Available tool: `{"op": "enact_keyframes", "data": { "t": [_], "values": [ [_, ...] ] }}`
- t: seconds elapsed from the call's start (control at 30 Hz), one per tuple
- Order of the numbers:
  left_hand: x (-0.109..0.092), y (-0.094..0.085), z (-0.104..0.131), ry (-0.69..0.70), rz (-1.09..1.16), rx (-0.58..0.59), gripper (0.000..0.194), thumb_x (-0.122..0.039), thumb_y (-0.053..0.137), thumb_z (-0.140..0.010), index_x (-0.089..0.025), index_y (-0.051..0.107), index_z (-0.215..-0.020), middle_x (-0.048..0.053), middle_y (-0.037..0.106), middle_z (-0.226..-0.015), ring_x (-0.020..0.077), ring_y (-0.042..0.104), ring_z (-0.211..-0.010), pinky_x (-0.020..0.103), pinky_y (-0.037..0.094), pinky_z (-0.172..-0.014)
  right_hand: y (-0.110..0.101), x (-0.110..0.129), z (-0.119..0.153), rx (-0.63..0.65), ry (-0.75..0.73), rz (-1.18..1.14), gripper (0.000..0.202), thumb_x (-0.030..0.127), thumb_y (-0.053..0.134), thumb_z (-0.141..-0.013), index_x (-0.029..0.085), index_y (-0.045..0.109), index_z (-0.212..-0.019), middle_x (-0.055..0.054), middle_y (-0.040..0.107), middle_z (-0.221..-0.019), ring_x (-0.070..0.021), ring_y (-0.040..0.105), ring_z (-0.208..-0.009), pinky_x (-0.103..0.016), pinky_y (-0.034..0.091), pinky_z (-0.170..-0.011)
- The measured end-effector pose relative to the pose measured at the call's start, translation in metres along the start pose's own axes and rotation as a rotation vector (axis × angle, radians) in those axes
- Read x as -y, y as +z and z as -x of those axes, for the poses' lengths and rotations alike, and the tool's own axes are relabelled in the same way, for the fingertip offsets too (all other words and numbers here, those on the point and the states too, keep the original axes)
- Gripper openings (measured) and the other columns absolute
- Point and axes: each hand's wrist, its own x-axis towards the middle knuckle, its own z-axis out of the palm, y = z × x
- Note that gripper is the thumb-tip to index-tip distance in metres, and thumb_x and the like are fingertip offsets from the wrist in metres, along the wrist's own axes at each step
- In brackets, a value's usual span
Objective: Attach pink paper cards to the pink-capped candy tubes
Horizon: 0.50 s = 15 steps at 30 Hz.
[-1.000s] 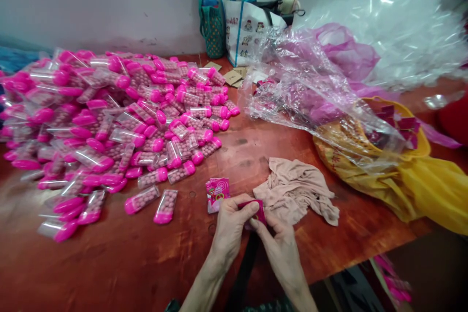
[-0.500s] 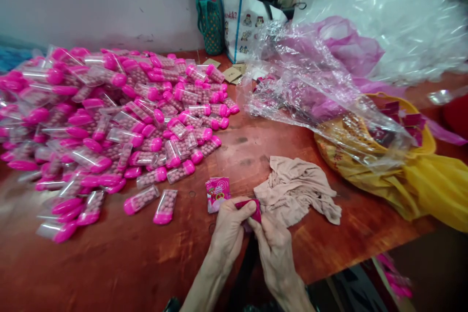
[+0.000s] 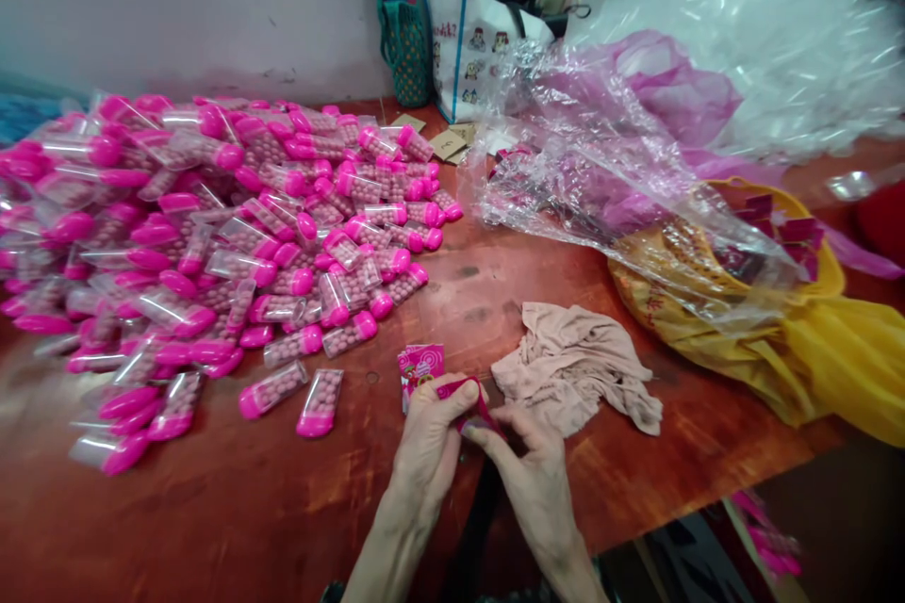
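Note:
My left hand [image 3: 428,438] pinches a dark pink piece [image 3: 470,396] between thumb and fingers, low in the middle of the view. On the other side of that piece, my right hand [image 3: 530,457] has its thumb and fingertips closed on its lower edge. Just behind my left hand lies a small stack of printed pink cards [image 3: 422,363], partly covered by the hand. A crumpled beige cloth [image 3: 572,363] rests beyond my right hand. Two tubes of pink balls, one of them upright in view [image 3: 321,402], lie left of my hands.
A large heap of pink-capped tubes [image 3: 176,236] covers the left of the red table [image 3: 283,509]. To the right are a yellow basket [image 3: 834,273] in yellow plastic and clear crumpled film [image 3: 566,170]. A white bag [image 3: 452,47] stands against the wall.
My left hand has shifted slightly left with the dark pink piece, which is now tilted and shows more of its face. The fingers of my right hand have spread somewhat around its lower edge.

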Motion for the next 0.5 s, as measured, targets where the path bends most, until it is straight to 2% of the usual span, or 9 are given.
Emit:
{"op": "enact_keyframes", "data": {
  "t": [0.2,0.37,0.5],
  "values": [
    [0.006,-0.003,-0.001,-0.019,0.029,-0.061,0.016,-0.019,0.074,-0.057,-0.01,0.062,-0.06,0.001,0.06,-0.056,0.0084,0.051,-0.05,0.019,0.04,-0.05,0.011,-0.009,0.002,-0.052,-0.073,0.087,0.022,0.022,0.052,-0.083,0.017,0.057,-0.062,0.002,0.055,-0.059,-0.0127,0.05,-0.057,-0.023,0.038,-0.056],
    [0.006,-0.004,-0.002,-0.021,0.048,-0.088,0.019,-0.02,0.074,-0.055,-0.01,0.059,-0.055,0.0,0.058,-0.053,0.0076,0.05,-0.048,0.018,0.039,-0.048,0.017,-0.014,0.006,-0.075,-0.207,0.148,0.022,0.018,0.044,-0.087,0.017,0.054,-0.067,0.0,0.054,-0.064,-0.013,0.05,-0.06,-0.023,0.038,-0.058],
    [0.005,-0.004,0.0,-0.001,0.043,-0.083,0.02,-0.02,0.073,-0.057,-0.01,0.056,-0.053,0.001,0.056,-0.052,0.0073,0.047,-0.045,0.018,0.037,-0.044,0.019,-0.014,0.007,-0.072,-0.213,0.143,0.025,0.019,0.041,-0.089,0.017,0.052,-0.067,-0.001,0.052,-0.064,-0.0138,0.05,-0.059,-0.024,0.038,-0.058]
  ]
}}
